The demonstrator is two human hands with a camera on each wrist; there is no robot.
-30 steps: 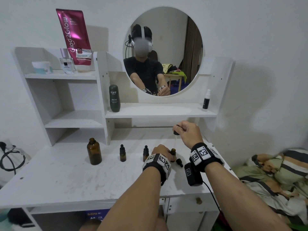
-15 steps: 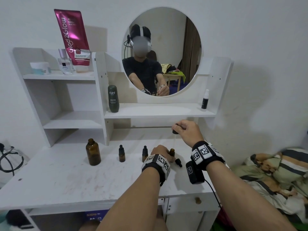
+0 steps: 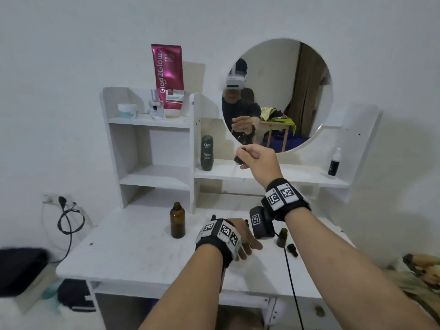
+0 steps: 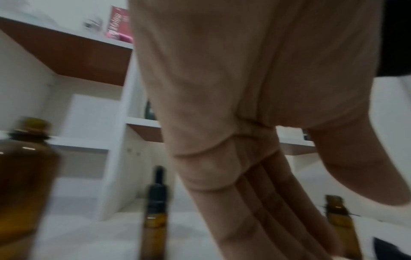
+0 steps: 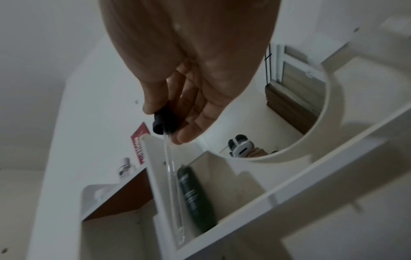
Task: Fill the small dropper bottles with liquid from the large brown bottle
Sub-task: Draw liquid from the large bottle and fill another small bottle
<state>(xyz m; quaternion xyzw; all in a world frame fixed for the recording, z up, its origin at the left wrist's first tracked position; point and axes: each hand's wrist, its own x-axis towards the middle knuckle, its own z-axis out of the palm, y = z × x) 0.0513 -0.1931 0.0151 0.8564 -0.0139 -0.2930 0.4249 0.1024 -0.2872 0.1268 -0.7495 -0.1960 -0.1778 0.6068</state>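
— Two small bottles countable, one big. Status?

— Biggest first. White vanity table (image 3: 133, 253) carries everything. Large brown bottle (image 3: 177, 220) stands upright near the shelf upright, neck uncapped, well left of both hands. Level inside not readable.

— Hands?

— Left hand (image 3: 240, 236) low on the table between the big bottle and the open small one, palm down; its fingers (image 4: 266, 202) straight, pressed together, gripping nothing. Right hand (image 3: 257, 158) raised high in front of the mirror, thumb and fingertips pinching the black bulb of a dropper (image 5: 164, 123); glass tube hangs below the hand.

— Loaded?

— Cannot tell; tube looks clear, blurred.

— Small bottles?

— Capped dropper bottle (image 4: 155, 211) upright just beside the left hand, on its big-bottle side. Open dropper bottle (image 3: 282, 237) upright to the right, mouth bare. Loose black cap (image 3: 292, 250) lies on the table just beside it.

— Fill levels?

— Not legible in amber glass.

— Judgement?

— Midway. Dropper is apart from every bottle, nearer neither neck. Open bottle wants closing; at least one more transfer seems likely.
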